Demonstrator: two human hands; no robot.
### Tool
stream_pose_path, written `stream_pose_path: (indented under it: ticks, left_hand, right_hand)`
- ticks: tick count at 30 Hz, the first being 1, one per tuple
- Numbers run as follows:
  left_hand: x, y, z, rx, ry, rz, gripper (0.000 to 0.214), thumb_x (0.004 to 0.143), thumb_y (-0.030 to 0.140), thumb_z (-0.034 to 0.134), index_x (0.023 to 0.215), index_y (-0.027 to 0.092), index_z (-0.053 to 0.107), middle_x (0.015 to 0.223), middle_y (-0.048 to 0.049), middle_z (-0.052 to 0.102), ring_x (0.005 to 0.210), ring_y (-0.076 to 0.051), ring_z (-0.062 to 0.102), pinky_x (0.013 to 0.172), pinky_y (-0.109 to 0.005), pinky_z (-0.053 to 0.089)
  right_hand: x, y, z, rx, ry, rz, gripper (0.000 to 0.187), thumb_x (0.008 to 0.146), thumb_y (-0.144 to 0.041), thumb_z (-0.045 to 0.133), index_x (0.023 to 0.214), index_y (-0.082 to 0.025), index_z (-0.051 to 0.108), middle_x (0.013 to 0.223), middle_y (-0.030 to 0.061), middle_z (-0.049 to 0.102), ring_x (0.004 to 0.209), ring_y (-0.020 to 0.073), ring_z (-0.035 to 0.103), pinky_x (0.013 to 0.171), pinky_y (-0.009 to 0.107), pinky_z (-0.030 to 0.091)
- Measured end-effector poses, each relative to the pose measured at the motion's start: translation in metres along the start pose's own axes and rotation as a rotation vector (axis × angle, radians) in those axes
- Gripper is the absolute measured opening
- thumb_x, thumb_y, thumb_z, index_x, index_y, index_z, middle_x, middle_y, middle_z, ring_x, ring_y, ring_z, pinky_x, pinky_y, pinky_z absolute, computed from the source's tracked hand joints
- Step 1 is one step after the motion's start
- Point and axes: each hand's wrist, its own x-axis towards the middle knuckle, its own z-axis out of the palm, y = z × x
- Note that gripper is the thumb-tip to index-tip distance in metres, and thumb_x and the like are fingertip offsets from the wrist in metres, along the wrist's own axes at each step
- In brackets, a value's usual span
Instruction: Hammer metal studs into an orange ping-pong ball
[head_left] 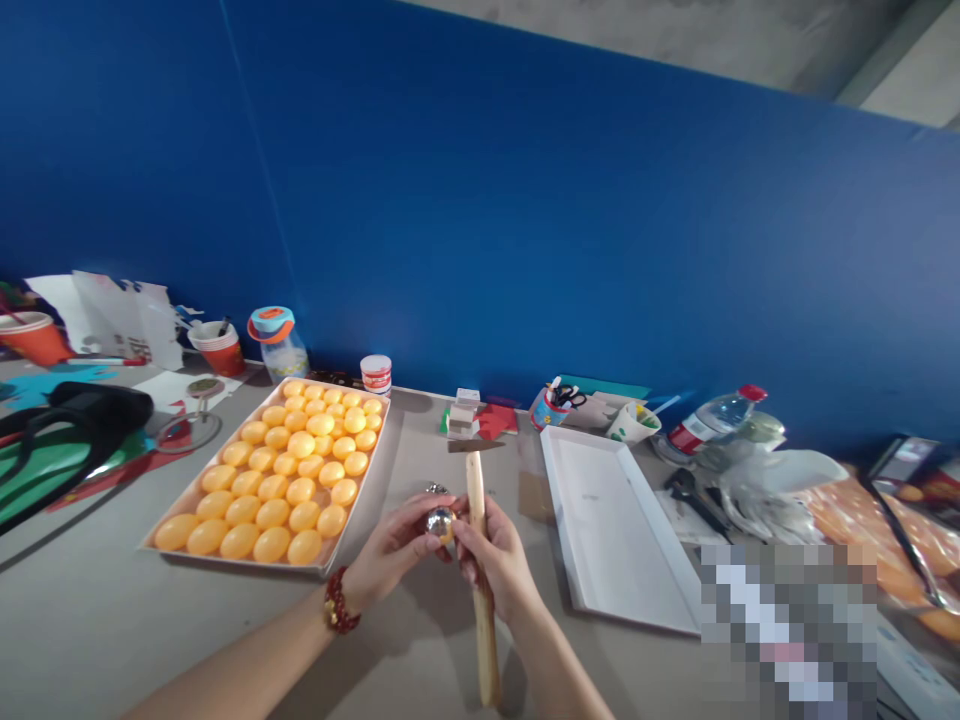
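Observation:
Between the fingers of my left hand is a shiny silver ball, with small metal pieces showing just above it that I cannot make out. My right hand wraps round the wooden handle of a hammer, whose dark metal head points away from me. The right thumb reaches over to the ball's side and seems to touch it. Both hands are close together above the grey table. To their left lies a shallow box with rows of orange balls.
A white box lid lies on the right. Along the blue wall stand a bottle with a blue cap, a small white jar, a pen cup and a plastic bottle. A black strap lies far left.

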Motion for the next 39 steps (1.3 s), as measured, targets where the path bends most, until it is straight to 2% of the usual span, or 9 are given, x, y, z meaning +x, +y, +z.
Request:
stream_pose_path:
  ticks: [4, 15, 24, 29, 39]
  left_hand:
    - [0.000, 0.001, -0.001, 0.030, -0.015, 0.009, 0.036, 0.086, 0.031, 0.061, 0.122, 0.025, 0.062, 0.126, -0.0113, 0.057, 0.113, -0.028, 0.056, 0.087, -0.037, 0.055]
    - [0.000, 0.001, -0.003, 0.053, -0.054, 0.031, 0.037, 0.088, 0.030, 0.059, 0.125, 0.027, 0.060, 0.126, -0.0111, 0.057, 0.113, -0.028, 0.056, 0.087, -0.038, 0.054]
    - [0.001, 0.002, -0.004, 0.101, -0.048, 0.042, 0.037, 0.087, 0.032, 0.060, 0.124, 0.027, 0.061, 0.126, -0.0111, 0.059, 0.117, -0.029, 0.053, 0.093, -0.040, 0.051]
    - [0.000, 0.000, -0.002, 0.066, -0.026, 0.031, 0.038, 0.086, 0.032, 0.062, 0.123, 0.025, 0.062, 0.127, -0.0117, 0.058, 0.119, -0.029, 0.052, 0.096, -0.041, 0.049]
    - [-0.001, -0.007, 0.000, -0.020, 0.040, 0.016, 0.035, 0.082, 0.031, 0.067, 0.116, 0.024, 0.065, 0.119, -0.0107, 0.060, 0.101, -0.024, 0.062, 0.076, -0.031, 0.057]
  right_hand:
    - [0.000, 0.001, -0.002, 0.011, -0.041, 0.001, 0.038, 0.076, -0.043, 0.071, 0.096, -0.018, 0.050, 0.053, -0.0073, 0.055, 0.030, 0.0024, 0.037, 0.029, 0.012, 0.027]
    - [0.000, -0.002, -0.004, 0.040, -0.055, 0.074, 0.042, 0.074, -0.044, 0.073, 0.098, -0.018, 0.051, 0.054, -0.0053, 0.058, 0.032, 0.0049, 0.044, 0.028, 0.012, 0.027]
    - [0.000, -0.004, -0.003, -0.001, -0.022, 0.068, 0.044, 0.071, -0.045, 0.075, 0.096, -0.018, 0.051, 0.052, -0.0059, 0.057, 0.032, 0.0048, 0.044, 0.028, 0.012, 0.027]
    - [0.000, -0.003, -0.005, 0.036, -0.046, 0.083, 0.041, 0.074, -0.043, 0.073, 0.099, -0.018, 0.051, 0.054, -0.0055, 0.058, 0.032, 0.0043, 0.044, 0.028, 0.011, 0.028]
    - [-0.001, 0.002, -0.003, 0.084, -0.090, 0.046, 0.037, 0.078, -0.042, 0.070, 0.101, -0.019, 0.051, 0.057, -0.0057, 0.057, 0.033, 0.0029, 0.043, 0.028, 0.010, 0.027]
